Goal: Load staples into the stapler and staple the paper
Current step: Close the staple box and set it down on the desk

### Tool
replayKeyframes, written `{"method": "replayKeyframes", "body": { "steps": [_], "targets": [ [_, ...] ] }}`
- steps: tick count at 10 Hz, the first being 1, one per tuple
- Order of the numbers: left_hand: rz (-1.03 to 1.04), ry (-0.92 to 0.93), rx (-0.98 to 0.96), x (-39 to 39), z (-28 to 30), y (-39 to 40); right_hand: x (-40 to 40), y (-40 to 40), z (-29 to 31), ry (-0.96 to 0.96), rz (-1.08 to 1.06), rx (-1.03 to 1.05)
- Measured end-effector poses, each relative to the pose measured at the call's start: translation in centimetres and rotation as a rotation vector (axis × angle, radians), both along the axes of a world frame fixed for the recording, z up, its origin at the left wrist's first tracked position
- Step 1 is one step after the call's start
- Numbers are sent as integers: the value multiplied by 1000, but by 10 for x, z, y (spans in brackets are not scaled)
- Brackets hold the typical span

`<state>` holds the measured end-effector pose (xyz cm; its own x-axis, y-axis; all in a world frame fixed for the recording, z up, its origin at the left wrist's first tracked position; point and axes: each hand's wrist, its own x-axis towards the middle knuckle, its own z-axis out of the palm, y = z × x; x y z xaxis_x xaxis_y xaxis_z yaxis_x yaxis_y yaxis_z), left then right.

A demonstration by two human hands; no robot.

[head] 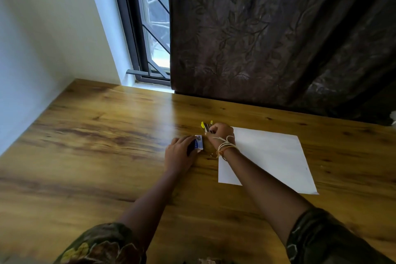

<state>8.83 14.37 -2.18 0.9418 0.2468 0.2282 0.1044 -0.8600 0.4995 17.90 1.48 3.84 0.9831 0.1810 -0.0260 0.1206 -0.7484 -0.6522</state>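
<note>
A small yellow stapler (206, 125) lies on the wooden table (96, 135), just beyond my right hand (220, 135). That hand's curled fingers grip the stapler's near end and hide most of it. My left hand (180, 154) holds a small blue and white staple box (198, 142) against the table, close to the right hand. A white sheet of paper (270, 158) lies flat to the right, partly under my right forearm.
A dark patterned curtain (278, 34) hangs behind the table's far edge. A barred window (152, 28) and a white wall (42, 38) stand at the back left. A few tiny metal bits (212, 154) lie near my right wrist.
</note>
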Motion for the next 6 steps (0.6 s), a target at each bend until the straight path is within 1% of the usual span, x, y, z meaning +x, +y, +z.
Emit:
{"method": "replayKeyframes", "body": {
  "steps": [2,3,4,5,6],
  "targets": [
    [1,-11,6,6,1,3,-2,-14,-2,-58,-25,73],
    [-8,37,-82,1,3,2,-8,-32,-1,-122,-36,86],
    [12,70,-137,-3,8,2,-12,-47,5,-158,-21,64],
    [11,130,-85,-25,15,-7,-27,-73,14,-185,24,-12],
    [16,160,-76,-36,19,-11,-38,-90,18,-191,58,-66]
  ]
}}
